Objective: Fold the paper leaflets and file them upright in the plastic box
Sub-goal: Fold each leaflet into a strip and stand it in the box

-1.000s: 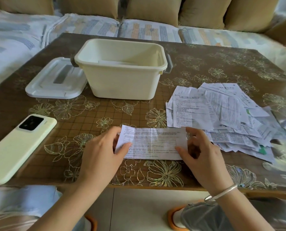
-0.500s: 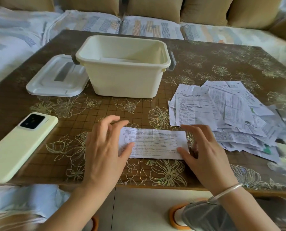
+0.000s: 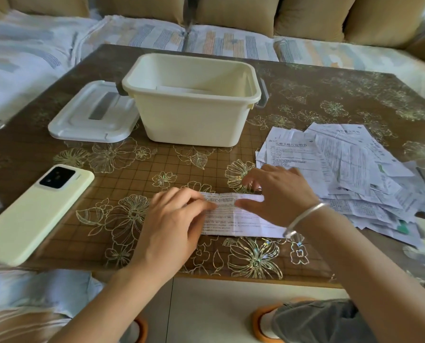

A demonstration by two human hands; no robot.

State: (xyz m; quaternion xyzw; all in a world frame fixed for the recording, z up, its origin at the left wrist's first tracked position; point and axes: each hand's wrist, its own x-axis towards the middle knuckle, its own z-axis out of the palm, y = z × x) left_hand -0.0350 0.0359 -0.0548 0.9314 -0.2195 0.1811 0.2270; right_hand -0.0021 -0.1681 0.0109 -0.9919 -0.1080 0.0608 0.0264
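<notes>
On the brown, flower-patterned bench [image 3: 157,167] we see a long, narrow leaflet [image 3: 243,222] lying flat near the front edge. Its long side runs left to right, and a folded band lies along its far edge. Both bare hands are on it. The left grip [image 3: 171,224] lies palm down over the leaflet's left end, fingers nearly straight and close together, their tips pressing the paper near the fold; it clasps nothing. The right grip [image 3: 278,194] is spread wide over the right end. Its thumb lies along the folded band, pointing left and almost meeting the left fingertips, while its other fingers fan out past the leaflet's far edge. Whether those tips touch the bench we cannot tell. A silver bracelet [image 3: 305,216] circles the right wrist.

Behind the leaflet, toward the middle of the bench, stands the cream plastic box [image 3: 191,125], open, with grey latches at both ends. Something pale and flat shows inside against its far wall; we cannot tell what it is. The white lid [image 3: 92,115] lies just beside the box on the left. To the right of the hands a loose pile [image 3: 350,169] of unfolded printed leaflets spreads over the bench, the sheets overlapping at angles. A pale green phone [image 3: 38,214] lies with its camera side up on the left, apart from the leaflet. Beyond the bench runs a sofa [image 3: 231,43] with tan cushions.
</notes>
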